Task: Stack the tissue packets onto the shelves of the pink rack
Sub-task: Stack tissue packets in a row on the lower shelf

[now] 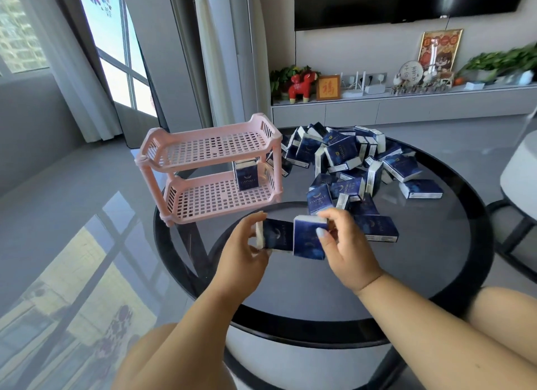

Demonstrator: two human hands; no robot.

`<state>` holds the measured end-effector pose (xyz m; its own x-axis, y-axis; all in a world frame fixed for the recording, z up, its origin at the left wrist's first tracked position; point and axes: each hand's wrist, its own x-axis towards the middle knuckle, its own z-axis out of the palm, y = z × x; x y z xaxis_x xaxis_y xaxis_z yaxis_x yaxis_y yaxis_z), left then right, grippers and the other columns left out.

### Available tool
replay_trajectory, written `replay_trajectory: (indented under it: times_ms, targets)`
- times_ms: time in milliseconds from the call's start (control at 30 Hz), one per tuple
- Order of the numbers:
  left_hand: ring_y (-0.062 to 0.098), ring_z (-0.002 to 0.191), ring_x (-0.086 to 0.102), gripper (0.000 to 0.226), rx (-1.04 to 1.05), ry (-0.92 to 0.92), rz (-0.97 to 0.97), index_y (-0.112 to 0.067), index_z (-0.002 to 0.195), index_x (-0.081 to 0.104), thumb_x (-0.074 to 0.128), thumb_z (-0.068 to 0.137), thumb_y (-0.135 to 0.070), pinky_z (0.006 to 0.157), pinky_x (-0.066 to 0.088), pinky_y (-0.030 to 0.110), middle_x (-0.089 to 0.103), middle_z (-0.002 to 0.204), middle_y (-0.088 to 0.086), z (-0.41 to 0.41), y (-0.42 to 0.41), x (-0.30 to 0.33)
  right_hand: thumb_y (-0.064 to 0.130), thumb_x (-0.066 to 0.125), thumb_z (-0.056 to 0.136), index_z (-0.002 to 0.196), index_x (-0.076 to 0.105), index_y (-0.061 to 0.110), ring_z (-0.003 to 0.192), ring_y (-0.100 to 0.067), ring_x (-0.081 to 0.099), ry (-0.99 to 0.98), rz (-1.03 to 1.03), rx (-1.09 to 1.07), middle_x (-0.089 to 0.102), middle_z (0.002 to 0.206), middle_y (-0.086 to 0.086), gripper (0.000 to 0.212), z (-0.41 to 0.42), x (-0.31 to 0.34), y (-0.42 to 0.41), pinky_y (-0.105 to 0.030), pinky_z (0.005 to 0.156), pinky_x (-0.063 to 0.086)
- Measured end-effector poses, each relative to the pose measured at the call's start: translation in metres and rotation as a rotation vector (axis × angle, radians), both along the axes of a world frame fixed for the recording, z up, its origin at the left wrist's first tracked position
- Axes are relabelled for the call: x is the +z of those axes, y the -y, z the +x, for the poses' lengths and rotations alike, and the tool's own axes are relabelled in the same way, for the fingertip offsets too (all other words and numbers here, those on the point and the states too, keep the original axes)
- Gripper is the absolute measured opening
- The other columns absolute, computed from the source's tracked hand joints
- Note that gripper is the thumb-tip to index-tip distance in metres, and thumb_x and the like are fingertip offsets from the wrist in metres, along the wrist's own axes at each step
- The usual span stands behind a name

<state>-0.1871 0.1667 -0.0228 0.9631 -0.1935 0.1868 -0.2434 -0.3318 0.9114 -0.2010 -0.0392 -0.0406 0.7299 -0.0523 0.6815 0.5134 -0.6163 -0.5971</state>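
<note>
A pink two-shelf rack stands at the left of the round black table. One dark blue tissue packet stands upright at the right end of its lower shelf; the top shelf holds nothing. A loose pile of blue tissue packets lies to the right of the rack. In front of the rack, above the table, my left hand grips a packet by its left end. My right hand pinches a second packet from above, right beside the first.
A white stool stands at the table's right edge. Behind the table runs a grey TV cabinet with ornaments and plants under a wall television. My knees show at the bottom, and a window with curtains is at the left.
</note>
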Motion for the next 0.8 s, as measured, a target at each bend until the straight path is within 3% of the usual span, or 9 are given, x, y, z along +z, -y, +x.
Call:
replay_trajectory:
  times_ms: [100,233,333,467,600,700,800]
  targets:
    - [-0.01,0.093,0.06,0.066,-0.074,-0.014,-0.042,-0.033,0.133,0.044,0.067,0.083,0.004,0.072,0.049,0.008,0.058,0.119,-0.009,-0.001,0.004,0.003,0.031,0.044,0.09,0.113,0.043,0.023,0.086,-0.003,0.049,-0.019,-0.141,0.075,0.059,0.103,-0.004,0.024,0.0,-0.002,-0.004,-0.008,0.077,0.037]
    - [0.006,0.111,0.057,0.079,-0.107,-0.022,-0.037,-0.029,0.138,0.041,0.08,0.074,-0.007,0.091,0.05,0.019,0.054,0.125,-0.009,0.001,0.012,0.001,0.029,0.047,0.089,0.114,0.042,0.02,0.091,-0.009,0.052,-0.011,-0.207,0.107,0.06,0.107,-0.009,0.027,0.003,-0.005,-0.005,-0.014,0.081,0.041]
    - [0.005,0.104,0.062,0.081,-0.064,-0.041,-0.056,-0.031,0.133,0.04,0.085,0.07,-0.01,0.091,0.053,0.025,0.059,0.119,-0.009,0.002,0.02,-0.001,0.028,0.049,0.089,0.118,0.042,0.021,0.101,-0.009,0.053,-0.015,-0.159,0.144,0.057,0.114,-0.008,0.031,0.004,-0.006,-0.005,-0.021,0.087,0.046]
    - [0.005,0.098,0.066,0.065,0.036,-0.03,-0.128,-0.03,0.118,0.047,0.084,0.07,-0.007,0.084,0.055,0.024,0.065,0.11,-0.01,0.006,0.025,0.001,0.033,0.047,0.091,0.132,0.039,0.018,0.118,-0.009,0.051,-0.068,-0.112,0.137,0.05,0.128,-0.006,0.045,0.003,-0.004,-0.004,-0.023,0.091,0.048]
    - [0.013,0.088,0.067,0.049,0.06,-0.005,-0.139,-0.026,0.104,0.058,0.085,0.068,-0.007,0.075,0.057,0.023,0.068,0.098,-0.004,0.009,0.019,0.008,0.064,0.027,0.09,0.142,0.036,0.014,0.131,-0.017,0.04,-0.208,-0.338,0.052,0.044,0.142,-0.005,0.073,0.004,-0.004,-0.002,-0.029,0.108,0.034]
    - [0.007,0.09,0.063,0.054,0.033,-0.031,-0.133,-0.025,0.108,0.057,0.086,0.067,-0.006,0.075,0.053,0.017,0.066,0.102,-0.006,0.009,0.018,0.008,0.076,0.013,0.082,0.141,0.039,0.014,0.127,-0.017,0.042,-0.328,-0.442,0.074,0.05,0.137,-0.004,0.089,0.006,-0.002,-0.005,-0.024,0.106,0.03]
    - [0.007,0.1,0.062,0.062,0.023,-0.074,-0.1,-0.021,0.118,0.055,0.087,0.067,-0.006,0.083,0.052,0.019,0.065,0.11,-0.009,0.012,0.016,0.004,0.068,0.023,0.083,0.138,0.042,0.019,0.12,-0.015,0.046,-0.368,-0.415,0.075,0.056,0.126,0.0,0.075,0.005,0.0,-0.006,-0.026,0.1,0.036]
